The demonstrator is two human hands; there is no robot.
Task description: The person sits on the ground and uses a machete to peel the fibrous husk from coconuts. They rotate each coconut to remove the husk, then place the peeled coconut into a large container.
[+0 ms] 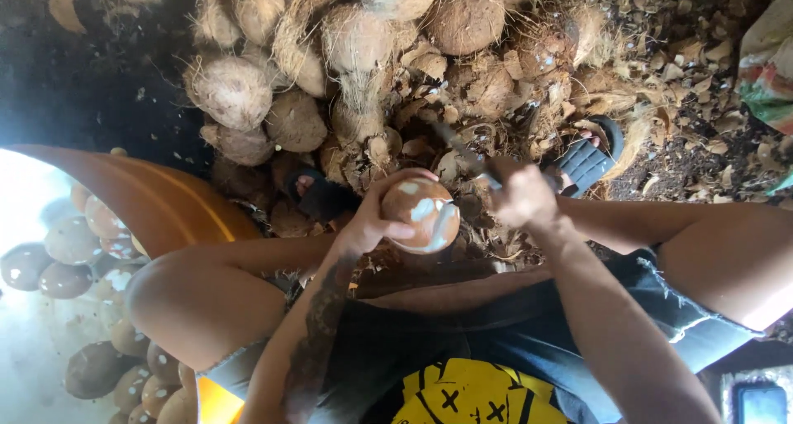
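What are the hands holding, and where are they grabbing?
The left hand cups a peeled coconut around its side. The right hand grips a knife by its handle.

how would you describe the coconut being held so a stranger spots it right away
Start at the heap of husked coconuts at the top, then drop to the two hands at centre. The coconut sits in the left hand, beside the knife. Unlike the fibrous ones, it is smooth brown with white patches.

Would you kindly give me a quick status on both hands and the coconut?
Left hand cupping peeled coconut. Right hand gripping knife, blade pointing away from the nut. Husked coconut pile just beyond; nothing between hands.
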